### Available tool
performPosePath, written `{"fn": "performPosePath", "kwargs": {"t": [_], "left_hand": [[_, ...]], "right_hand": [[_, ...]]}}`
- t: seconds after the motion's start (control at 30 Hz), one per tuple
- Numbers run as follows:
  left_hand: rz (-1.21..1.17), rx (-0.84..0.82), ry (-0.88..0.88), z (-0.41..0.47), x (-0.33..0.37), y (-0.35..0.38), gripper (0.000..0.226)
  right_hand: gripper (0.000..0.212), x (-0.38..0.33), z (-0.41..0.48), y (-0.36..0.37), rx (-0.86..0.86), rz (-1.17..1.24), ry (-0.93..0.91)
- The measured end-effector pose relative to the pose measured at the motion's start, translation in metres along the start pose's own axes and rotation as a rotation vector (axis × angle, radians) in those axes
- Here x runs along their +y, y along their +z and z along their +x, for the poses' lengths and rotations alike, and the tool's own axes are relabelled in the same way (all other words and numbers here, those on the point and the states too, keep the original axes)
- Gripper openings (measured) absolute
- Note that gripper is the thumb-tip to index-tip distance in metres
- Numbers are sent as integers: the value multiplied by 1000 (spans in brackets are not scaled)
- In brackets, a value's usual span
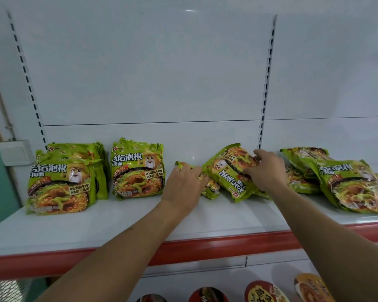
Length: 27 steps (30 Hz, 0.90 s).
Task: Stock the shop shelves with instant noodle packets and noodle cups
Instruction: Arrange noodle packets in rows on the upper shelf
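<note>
While both bare arms reach up from the bottom of the frame, the right hand (266,171) grips a tilted packet (227,173) of green instant noodles at centre right. Its fingers curl over the packet's upper right edge. That packet is turned upside down, its print inverted, and it leans over a second packet (210,188) lying low on the shelf (118,223) just to its left.

At the centre of the frame, the left hand (183,184) lies palm down on the second packet and covers most of it. I cannot tell whether the fingers clasp the packet or only press on it.

At middle left, two upright stacks of the same green packets face outward: a left stack (59,184) with several packets behind one another, and a middle stack (138,171) just beside it. At middle right, a loose pile (347,186) of packets lies overlapping and askew.

The shelf is white with a red front strip (205,247). Behind it stands a white back panel with slotted uprights (266,83). A grey wall box (15,152) sits at the left edge. Along the bottom right, the lids of noodle cups (264,290) show on a lower level.
</note>
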State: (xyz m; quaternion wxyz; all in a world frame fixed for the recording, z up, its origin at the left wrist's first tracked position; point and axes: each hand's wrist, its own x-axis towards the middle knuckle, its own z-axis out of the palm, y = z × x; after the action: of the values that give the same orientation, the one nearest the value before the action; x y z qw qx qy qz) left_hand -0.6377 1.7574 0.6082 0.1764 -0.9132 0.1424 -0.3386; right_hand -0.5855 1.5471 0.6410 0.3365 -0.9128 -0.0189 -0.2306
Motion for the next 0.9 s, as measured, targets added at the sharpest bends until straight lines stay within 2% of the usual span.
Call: {"fn": "performPosePath", "kwargs": {"t": [0.23,0.4,0.57,0.67,0.8,0.9], "left_hand": [[-39,31,30,0,0,-7,27],[-75,-48,-37,3,-7,-21,36],[-227,-58,-140,-3,-3,-30,40],[-449,-66,-255,-11,2,-28,40],[-717,20,-393,-10,10,-25,45],[-802,134,-463,-9,13,-14,36]], "right_hand": [[46,3,-1,-5,6,66,56],[36,4,-6,-13,-68,67,104],[50,3,-13,-20,-126,32,156],[53,0,-15,-22,-163,-19,168],[61,-6,-17,-27,-228,-104,156],[63,-6,-18,-28,-249,-44,186]]}}
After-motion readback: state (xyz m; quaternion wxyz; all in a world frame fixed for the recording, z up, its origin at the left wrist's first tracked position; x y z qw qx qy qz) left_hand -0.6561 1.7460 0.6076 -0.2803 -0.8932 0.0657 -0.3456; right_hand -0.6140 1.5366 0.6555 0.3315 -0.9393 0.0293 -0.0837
